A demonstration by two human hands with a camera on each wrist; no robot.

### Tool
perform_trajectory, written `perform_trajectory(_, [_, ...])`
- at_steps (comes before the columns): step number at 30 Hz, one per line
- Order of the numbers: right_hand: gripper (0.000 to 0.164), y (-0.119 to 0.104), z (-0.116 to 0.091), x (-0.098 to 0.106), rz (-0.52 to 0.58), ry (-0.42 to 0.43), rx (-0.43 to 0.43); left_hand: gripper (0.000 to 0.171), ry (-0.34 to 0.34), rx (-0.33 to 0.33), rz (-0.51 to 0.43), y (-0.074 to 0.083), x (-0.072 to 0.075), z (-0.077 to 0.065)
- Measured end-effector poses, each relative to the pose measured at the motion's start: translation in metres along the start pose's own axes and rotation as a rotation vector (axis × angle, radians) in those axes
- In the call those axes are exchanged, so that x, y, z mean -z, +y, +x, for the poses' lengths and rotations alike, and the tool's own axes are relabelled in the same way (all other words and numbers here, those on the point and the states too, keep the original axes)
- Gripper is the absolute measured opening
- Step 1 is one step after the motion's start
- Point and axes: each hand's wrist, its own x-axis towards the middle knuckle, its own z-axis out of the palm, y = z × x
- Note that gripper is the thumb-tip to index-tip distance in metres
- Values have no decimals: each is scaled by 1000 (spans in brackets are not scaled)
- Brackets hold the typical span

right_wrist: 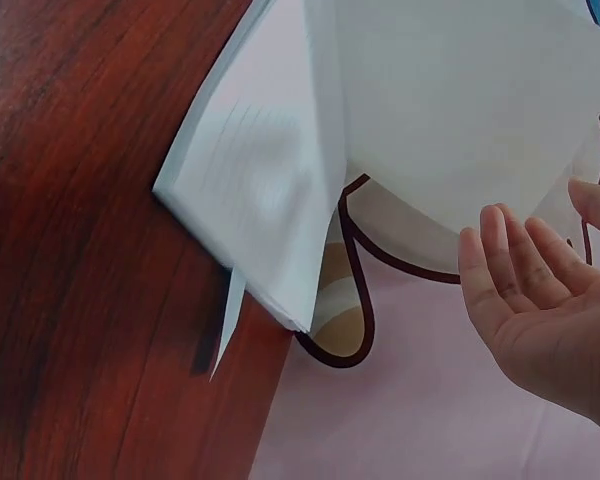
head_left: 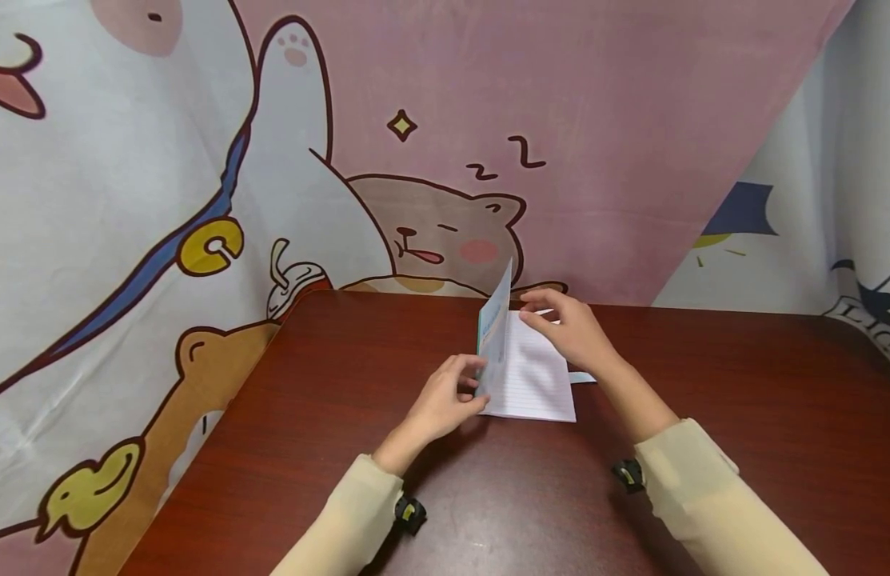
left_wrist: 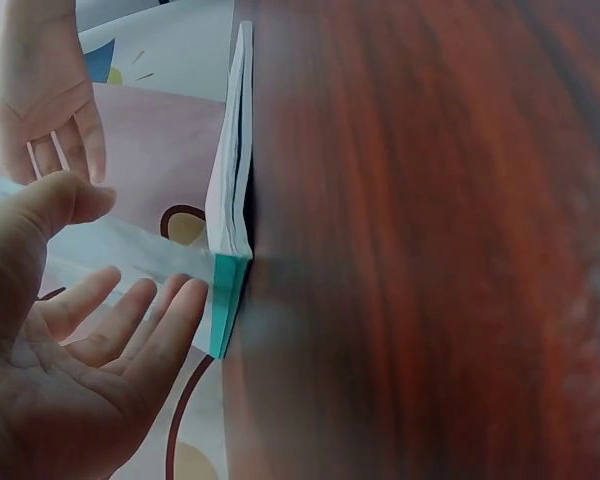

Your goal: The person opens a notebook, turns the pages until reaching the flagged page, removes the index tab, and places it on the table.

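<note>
A notebook with lined pages (head_left: 536, 376) lies on the table, its light blue front cover (head_left: 495, 320) standing nearly upright. My left hand (head_left: 448, 400) is at the cover's near edge, thumb spread from loosely bent fingers. In the left wrist view, the teal spine (left_wrist: 223, 300) sits right by the fingertips (left_wrist: 190, 295). My right hand (head_left: 570, 328) hovers over the far part of the pages, nothing in its grasp. The right wrist view shows its relaxed fingers (right_wrist: 525, 255) near the raised cover's edge. A pale strip (right_wrist: 230, 320) sticks out from the notebook's side.
The dark red-brown table (head_left: 740, 400) extends around the notebook. Behind it and along the left hangs a cloth with cartoon animals (head_left: 452, 232). Black wrist devices (head_left: 412, 514) sit at both sleeve cuffs.
</note>
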Motion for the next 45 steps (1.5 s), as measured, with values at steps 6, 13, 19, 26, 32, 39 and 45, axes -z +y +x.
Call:
perform_trajectory(6, [37,6,-2,1,-11,11,-14,48,67,-26,-16,4,3,1])
perform_trajectory(13, [36,10,-6,3,-34,3,-40,49,139,-48,-14,11,11,5])
perform_trajectory(19, [37,14,-8,3,-37,-4,-48,53,195,-79,-28,18,21,8])
perform_trajectory(26, [35,20,-10,3,-40,-16,-60,52,261,-149,-27,28,34,12])
perform_trajectory(32, [34,27,-11,2,-46,-12,-46,45,326,-168,55,30,44,12])
perform_trajectory(39, [35,31,-13,2,-46,-16,-54,41,369,-121,97,25,54,10])
perform_trajectory(45, [35,35,-14,3,-46,-10,-61,40,388,-73,93,20,61,8])
